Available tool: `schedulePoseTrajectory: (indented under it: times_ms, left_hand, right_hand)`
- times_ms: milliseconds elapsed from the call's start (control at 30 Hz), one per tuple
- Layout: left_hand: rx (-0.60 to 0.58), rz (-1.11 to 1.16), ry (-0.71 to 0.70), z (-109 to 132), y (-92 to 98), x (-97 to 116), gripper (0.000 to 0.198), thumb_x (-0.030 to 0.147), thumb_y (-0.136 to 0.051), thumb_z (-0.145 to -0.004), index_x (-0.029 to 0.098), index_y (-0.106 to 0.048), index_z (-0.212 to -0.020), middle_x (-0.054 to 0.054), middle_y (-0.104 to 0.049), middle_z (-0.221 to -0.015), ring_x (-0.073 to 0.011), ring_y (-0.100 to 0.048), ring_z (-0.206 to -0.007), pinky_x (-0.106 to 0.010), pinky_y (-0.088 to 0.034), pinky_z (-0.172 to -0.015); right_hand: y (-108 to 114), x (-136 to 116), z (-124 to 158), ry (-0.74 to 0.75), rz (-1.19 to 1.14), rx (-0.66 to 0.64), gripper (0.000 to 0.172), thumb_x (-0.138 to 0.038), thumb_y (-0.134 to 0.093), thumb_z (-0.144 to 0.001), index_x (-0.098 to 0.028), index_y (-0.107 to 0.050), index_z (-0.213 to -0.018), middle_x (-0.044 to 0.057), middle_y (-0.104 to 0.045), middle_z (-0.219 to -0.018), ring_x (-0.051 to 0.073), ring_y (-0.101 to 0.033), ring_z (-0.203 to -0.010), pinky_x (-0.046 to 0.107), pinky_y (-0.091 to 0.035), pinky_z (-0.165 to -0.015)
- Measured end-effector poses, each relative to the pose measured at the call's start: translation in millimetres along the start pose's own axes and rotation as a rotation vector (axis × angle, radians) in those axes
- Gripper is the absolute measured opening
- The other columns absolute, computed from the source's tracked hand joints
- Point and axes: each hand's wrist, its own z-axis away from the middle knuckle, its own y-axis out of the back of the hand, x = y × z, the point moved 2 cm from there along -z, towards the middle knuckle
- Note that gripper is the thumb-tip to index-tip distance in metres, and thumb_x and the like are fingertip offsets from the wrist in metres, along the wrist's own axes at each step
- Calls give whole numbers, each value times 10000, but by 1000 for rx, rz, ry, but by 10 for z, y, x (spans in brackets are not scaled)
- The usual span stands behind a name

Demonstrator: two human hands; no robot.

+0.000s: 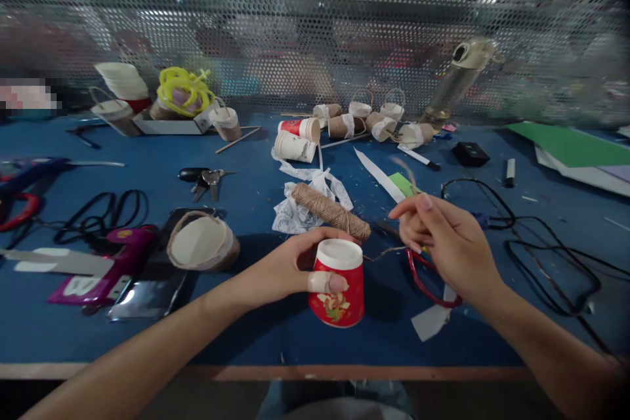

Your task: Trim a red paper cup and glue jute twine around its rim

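Note:
My left hand (290, 269) is wrapped round an upside-down red paper cup (339, 289) near the table's front edge; the thumb has a plaster on it. My right hand (443, 236) is to the right of the cup, fingers pinched on a thin strand of jute twine (388, 252) that runs from the cup up past the fingers. A spool of jute twine (329, 210) lies just behind the cup, on strips of white lace (305, 197). Red-handled scissors (426, 285) lie under my right hand.
On the blue table (246, 328): a twine-wrapped cup on its side (201, 246), a purple glue gun (108, 269), keys (207, 180), black cables (531, 249), several finished wrapped cups (374, 118) at the back, green paper (571, 144). A perforated metal screen (315, 33) closes the rear.

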Motion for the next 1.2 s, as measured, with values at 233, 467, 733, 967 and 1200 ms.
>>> schedulePoseTrajectory:
  times_ms: [233, 467, 733, 967, 1200]
  left_hand:
    - [87, 9, -4, 5, -9, 20, 650, 507, -907, -751, 262, -639, -1291, -89, -757, -1283, -282, -725, -1142, -463, -530, -1040]
    - [98, 64, -4, -1, 0, -22, 604, 491, -876, -810, 270, -622, -1311, -53, -749, -1185, -229, -729, -1019, -352, -547, -911]
    - [78, 55, -47, 8, 13, -44, 479, 517, -790, -905, 305, -607, -1294, -6, -718, -1149, -170, -697, -981, -285, -532, -865]
    - [62, 85, -50, 9, -5, -90, 431, 514, -783, -914, 305, -619, -1253, 8, -725, -1130, -162, -706, -997, -294, -528, -903]
    - [21, 146, -45, 4, -18, -131, 442, 546, -775, -908, 267, -624, -1216, -14, -757, -1047, -176, -750, -929, -297, -561, -835]
  right_hand:
    - [-44, 133, 114, -54, 114, -107, 275, -457, -520, -1102, -249, -697, -1070, -81, -372, -584, 91, -353, -490, 240, -307, -455]
    - [-139, 169, 132, -39, 124, -185, 236, -396, -550, -1094, -229, -716, -1073, -45, -538, -716, 75, -551, -569, 211, -490, -553]
    - [-183, 186, 148, -73, 112, -219, 212, -416, -597, -1067, -228, -695, -1077, -76, -503, -615, 61, -490, -493, 164, -432, -471]
    - [-230, 221, 185, -36, 99, -282, 258, -430, -619, -1055, -205, -674, -942, -72, -516, -614, 54, -485, -487, 172, -410, -470]
    - [-265, 205, 238, -43, 102, -310, 190, -383, -620, -1057, -216, -697, -1011, -99, -436, -573, 40, -386, -432, 161, -349, -413]
